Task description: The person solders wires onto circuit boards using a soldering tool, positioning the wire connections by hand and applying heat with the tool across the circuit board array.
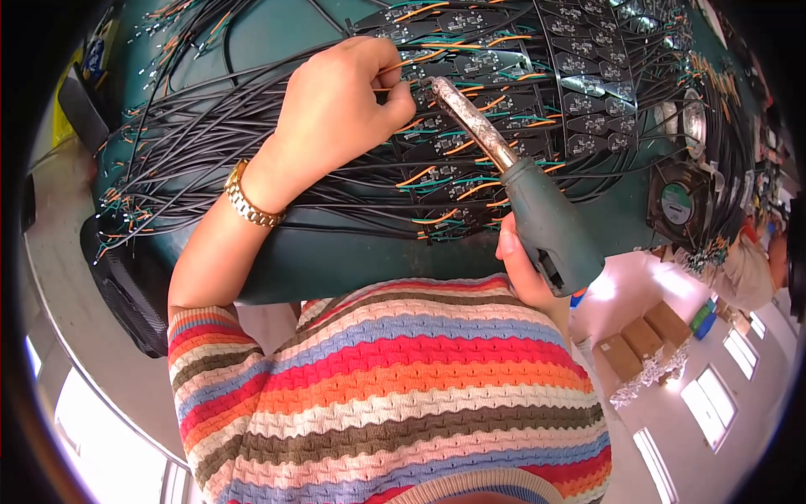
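Note:
My left hand (340,105), with a gold watch on the wrist, is closed in a pinch over the rows of small black circuit boards (470,65). A thin orange wire (411,61) runs out from its fingers; the exact grip is partly hidden. My right hand (522,267) is wrapped round the dark green handle of a soldering iron (550,218), and most of its fingers are behind the handle. The iron's metal barrel slants up and left, its tip close to my left fingertips, over the boards. Green and orange wires cross the boards.
Black cables (201,126) with stripped coloured ends spread over the left of the dark green table (361,269). More boards (588,84) lie at the far right. A small fan (676,202) stands at the right edge. Cardboard boxes (642,340) sit lower right, beyond the table.

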The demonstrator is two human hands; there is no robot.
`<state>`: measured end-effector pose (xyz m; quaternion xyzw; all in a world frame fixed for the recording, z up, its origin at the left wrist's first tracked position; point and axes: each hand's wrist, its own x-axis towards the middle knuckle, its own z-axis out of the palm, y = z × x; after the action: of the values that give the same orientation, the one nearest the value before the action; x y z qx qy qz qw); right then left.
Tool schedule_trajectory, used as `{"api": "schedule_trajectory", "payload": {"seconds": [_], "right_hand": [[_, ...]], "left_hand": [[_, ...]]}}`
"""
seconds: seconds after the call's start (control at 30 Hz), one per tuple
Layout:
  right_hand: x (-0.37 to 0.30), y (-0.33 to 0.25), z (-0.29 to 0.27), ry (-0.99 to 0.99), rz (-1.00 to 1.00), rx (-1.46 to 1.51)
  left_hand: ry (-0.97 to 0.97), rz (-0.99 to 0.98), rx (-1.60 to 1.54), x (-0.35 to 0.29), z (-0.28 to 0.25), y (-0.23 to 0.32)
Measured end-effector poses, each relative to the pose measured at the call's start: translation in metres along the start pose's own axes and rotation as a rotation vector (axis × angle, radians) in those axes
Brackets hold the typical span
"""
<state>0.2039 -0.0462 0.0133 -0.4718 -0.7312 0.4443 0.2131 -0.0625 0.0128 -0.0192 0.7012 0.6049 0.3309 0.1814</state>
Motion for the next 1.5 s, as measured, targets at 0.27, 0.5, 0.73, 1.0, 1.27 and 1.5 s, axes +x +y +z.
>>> {"api": "schedule_trajectory", "payload": {"seconds": [0.27,0.5,0.73,1.0,1.27,1.5], "right_hand": [[0.000,0.000,0.006,0.029,-0.049,-0.020],[-0.007,0.000,0.017,0.171,-0.016,0.032],[-0.016,0.017,0.011,0.152,-0.105,-0.113],[-0.006,0.001,0.009,0.149,-0.083,0.338],[-0.004,0.013,0.015,0.242,-0.029,0.255],[-0.002,0.001,0.009,0.272,-0.083,0.035]], "left_hand": [[0.011,-0.010,0.014,-0.003,-0.002,-0.002],[0.033,0.005,-0.002,-0.004,0.002,-0.001],[0.013,0.002,0.003,-0.004,0.000,-0.001],[-0.008,-0.010,0.005,-0.003,-0.003,-0.001],[-0.001,0.006,0.007,-0.002,-0.002,0.000],[0.002,-0.014,-0.025,-0.004,-0.002,0.001]]}}
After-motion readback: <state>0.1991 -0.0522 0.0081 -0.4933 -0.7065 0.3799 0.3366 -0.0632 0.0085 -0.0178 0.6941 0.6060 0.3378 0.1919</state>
